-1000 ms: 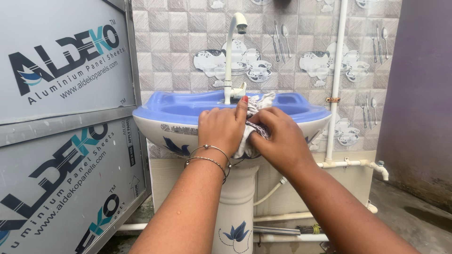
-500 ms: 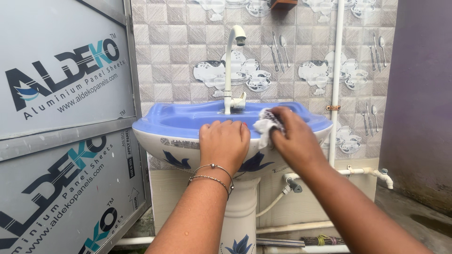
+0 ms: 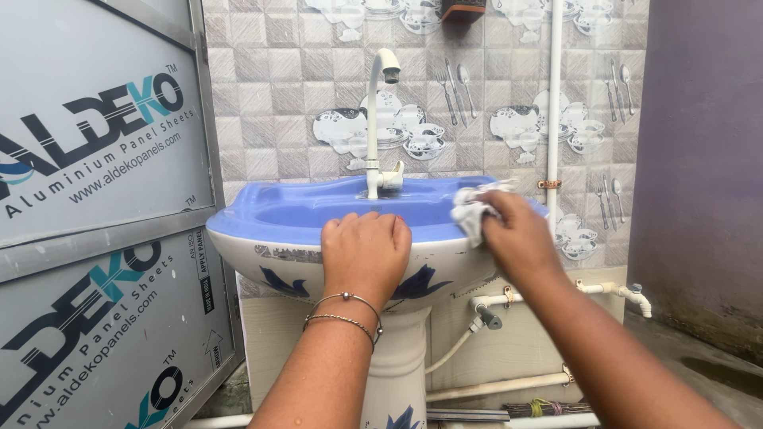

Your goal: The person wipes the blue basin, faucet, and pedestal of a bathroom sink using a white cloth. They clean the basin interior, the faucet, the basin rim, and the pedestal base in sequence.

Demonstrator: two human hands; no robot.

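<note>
A blue and white pedestal sink (image 3: 270,218) stands against a tiled wall, with a tall white tap (image 3: 375,119) at its back. My left hand (image 3: 366,250) rests palm down on the sink's front rim, fingers curled over the edge, two thin bangles on the wrist. My right hand (image 3: 517,234) grips a crumpled white cloth (image 3: 470,208) and presses it on the right side of the sink's rim.
A grey metal panel with printed lettering (image 3: 95,214) fills the left. White pipes (image 3: 556,294) run under and right of the sink, one vertical pipe (image 3: 555,95) up the wall. A purple wall (image 3: 703,159) stands at the right, above wet concrete floor.
My right hand has carried the cloth from the middle of the sink's front, beside my left hand, out to the right rim. My left hand has stayed on the front edge.
</note>
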